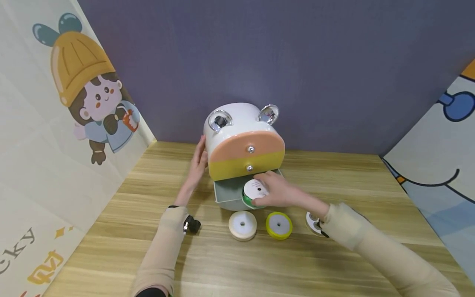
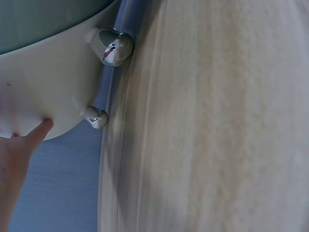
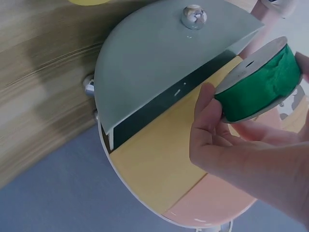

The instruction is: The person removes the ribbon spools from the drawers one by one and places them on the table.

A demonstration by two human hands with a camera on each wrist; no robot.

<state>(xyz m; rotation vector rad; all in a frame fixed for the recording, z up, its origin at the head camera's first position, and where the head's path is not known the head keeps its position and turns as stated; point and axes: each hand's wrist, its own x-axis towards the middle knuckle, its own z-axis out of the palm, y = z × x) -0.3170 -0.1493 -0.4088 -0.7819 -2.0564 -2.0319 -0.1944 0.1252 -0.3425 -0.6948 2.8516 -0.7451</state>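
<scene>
A small drawer cabinet (image 1: 239, 117) with animal ears stands against the back wall, its grey-green bottom drawer (image 1: 226, 190) pulled out. My right hand (image 1: 281, 192) pinches a spool of green ribbon (image 1: 254, 189) above that drawer. In the right wrist view, the thumb and fingers hold the ribbon spool (image 3: 263, 82) by its edges, tilted. My left hand (image 1: 198, 165) rests against the cabinet's left side. Fingertips of the left hand (image 2: 19, 150) touch the white wall (image 2: 53, 92) in the left wrist view, and the fingers do not wrap around anything.
In front of the drawer lie a cream spool (image 1: 243, 225) and a yellow-rimmed spool (image 1: 279, 225). A white reel (image 1: 313, 225) is partly covered by the right sleeve. Above the open drawer, the yellow drawer (image 1: 230, 167) and orange drawer (image 1: 233, 148) are closed.
</scene>
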